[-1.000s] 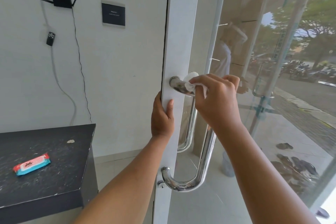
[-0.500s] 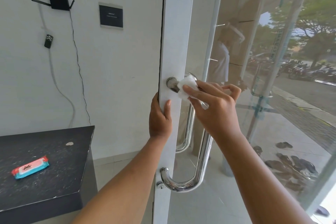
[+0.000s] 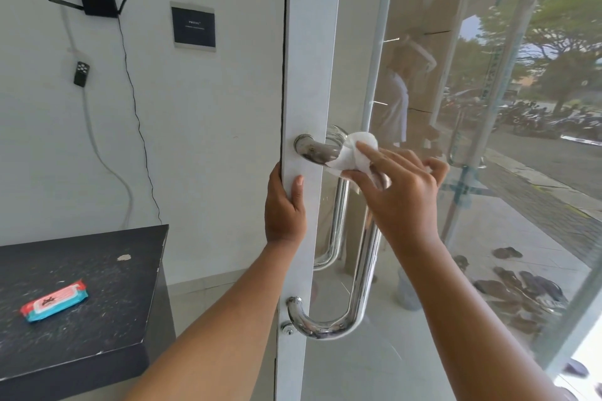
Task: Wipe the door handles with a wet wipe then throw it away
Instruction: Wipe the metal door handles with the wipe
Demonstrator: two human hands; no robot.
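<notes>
A chrome U-shaped door handle (image 3: 361, 270) is fixed to the white frame of a glass door (image 3: 309, 75). My right hand (image 3: 400, 198) presses a white wet wipe (image 3: 355, 153) around the handle's upper bend, fingers stretched over the wipe. My left hand (image 3: 285, 208) grips the edge of the door frame just below the handle's top mount. A second chrome handle (image 3: 337, 225) shows on the far side of the glass.
A black table (image 3: 107, 296) stands at the lower left with a red and blue wipes pack (image 3: 53, 300) on it. A router (image 3: 96, 0), a small remote (image 3: 81, 73), cables and a dark plaque (image 3: 193, 26) hang on the white wall. Glass panels fill the right.
My right hand has slid the wipe from the handle's top mount outward and round the upper bend, uncovering the mount. My left hand stays on the door frame edge.
</notes>
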